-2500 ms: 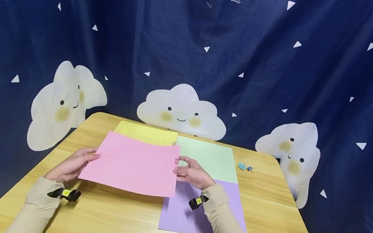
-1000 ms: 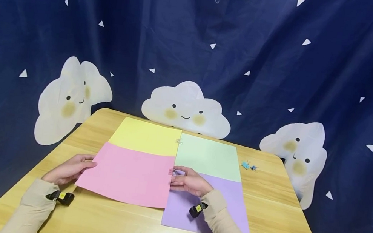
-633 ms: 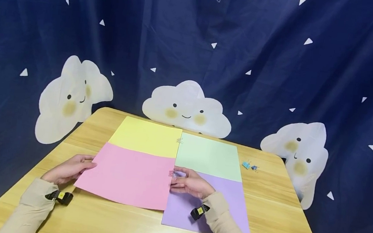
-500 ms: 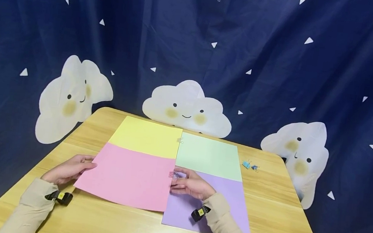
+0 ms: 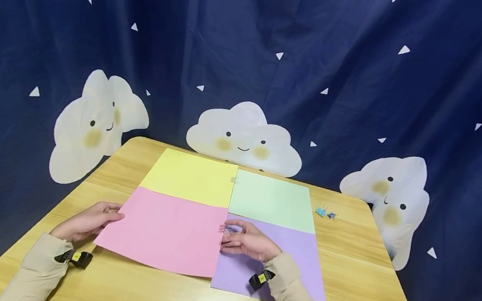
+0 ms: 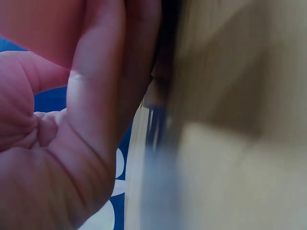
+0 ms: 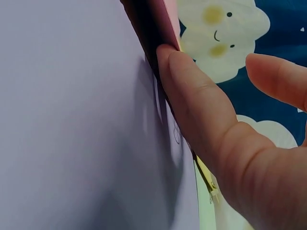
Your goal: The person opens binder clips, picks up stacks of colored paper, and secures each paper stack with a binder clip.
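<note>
Along its left edge, my left hand (image 5: 88, 220) pinches a pink sheet of card paper (image 5: 166, 231). My right hand (image 5: 251, 241) holds the sheet's right edge, with one finger spread apart from the others beside a small binder clip (image 5: 225, 228). The near edge of the sheet bows and stands slightly off the table. Behind it lies a yellow sheet (image 5: 191, 177), with a binder clip (image 5: 235, 180) on its right edge. In the left wrist view the left fingers (image 6: 96, 86) wrap the pink sheet's edge. The right wrist view shows right fingertips (image 7: 184, 64) at its edge.
A pale green sheet (image 5: 275, 200) lies right of the yellow one, and a purple sheet (image 5: 285, 278) lies below my right hand. A light blue binder clip (image 5: 320, 212) and a dark blue one (image 5: 331, 216) rest farther right on the wooden table (image 5: 368, 281).
Both hands have lowered the pink sheet and drawn it nearer, uncovering more of the yellow sheet. Over the last half second the sheet shifts only slightly.
</note>
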Tool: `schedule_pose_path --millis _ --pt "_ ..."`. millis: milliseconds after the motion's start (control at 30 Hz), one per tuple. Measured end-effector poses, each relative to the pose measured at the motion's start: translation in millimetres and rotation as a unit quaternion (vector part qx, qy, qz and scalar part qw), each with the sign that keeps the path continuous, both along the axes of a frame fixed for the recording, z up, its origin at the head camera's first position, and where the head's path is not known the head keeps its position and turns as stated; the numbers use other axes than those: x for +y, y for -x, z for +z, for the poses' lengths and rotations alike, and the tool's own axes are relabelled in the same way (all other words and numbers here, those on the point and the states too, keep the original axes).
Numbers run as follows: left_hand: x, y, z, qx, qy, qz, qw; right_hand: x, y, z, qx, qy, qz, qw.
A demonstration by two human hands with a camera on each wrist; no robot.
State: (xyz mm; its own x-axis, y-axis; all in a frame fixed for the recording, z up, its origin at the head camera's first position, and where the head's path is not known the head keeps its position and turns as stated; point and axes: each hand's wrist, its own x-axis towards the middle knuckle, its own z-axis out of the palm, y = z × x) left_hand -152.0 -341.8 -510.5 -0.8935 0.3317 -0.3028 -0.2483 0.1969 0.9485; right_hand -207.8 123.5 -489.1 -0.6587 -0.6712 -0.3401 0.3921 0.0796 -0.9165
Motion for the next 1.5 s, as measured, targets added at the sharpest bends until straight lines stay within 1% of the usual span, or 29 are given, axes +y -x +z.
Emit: schedule_pose_path --millis 200,367,667,867,1033,1267,1400,1500 --pt "-4 2.4 -3.1 -0.001 0.0 0.004 1.0 -1 -0.3 0.7 -0.001 0.005 0.003 1.0" --pt "-4 3.2 -3.1 0.0 -0.001 0.006 1.0 -1 1.0 -1.5 0.002 0.009 0.003 1.0" --pt "-2 1.9 3.7 0.003 0.006 0.003 1.0 1 3.4 -4.6 0.002 0.01 0.0 1.0" --pt "-1 2.4 4.7 0.001 0.013 0.006 0.9999 1 2.1 -2.7 0.003 0.009 -0.005 1.0" --pt "-1 1.6 6.6 -0.001 0.027 0.013 0.9996 2 1.4 -0.7 0.005 0.008 -0.006 1.0" --pt "-3 -1.2 11.6 0.0 0.062 0.03 0.9976 6 1.0 -0.3 0.005 0.008 -0.003 1.0" --pt "-7 -2.2 14.7 0.0 0.073 0.03 0.9969 8 1.1 1.1 0.007 0.007 0.0 1.0" --pt "-12 -3.8 17.1 -0.003 0.074 0.022 0.997 9 1.4 2.4 0.004 0.006 -0.001 1.0"
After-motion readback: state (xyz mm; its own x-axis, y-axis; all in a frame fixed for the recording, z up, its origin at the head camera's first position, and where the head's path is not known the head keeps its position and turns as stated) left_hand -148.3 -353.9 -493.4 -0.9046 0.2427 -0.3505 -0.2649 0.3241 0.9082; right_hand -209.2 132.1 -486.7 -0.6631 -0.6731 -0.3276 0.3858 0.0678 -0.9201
